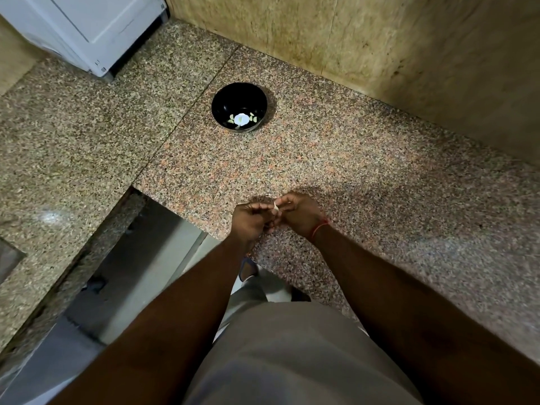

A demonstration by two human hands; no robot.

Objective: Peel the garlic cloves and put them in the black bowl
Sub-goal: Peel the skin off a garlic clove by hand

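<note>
A small pale garlic clove (275, 208) sits between the fingertips of both hands, above the near edge of the granite counter. My left hand (252, 222) and my right hand (298, 213) both pinch it with curled fingers; most of the clove is hidden by them. The black bowl (230, 96), with a white flower painted on its near side, stands farther back on the counter, well apart from my hands. I cannot tell whether anything lies in it.
The speckled granite counter (365, 176) runs in an L, with a gap down to the floor (146, 258) at my left. A white appliance (87, 27) stands at the back left. A yellowish stone wall (380, 39) closes the back and right.
</note>
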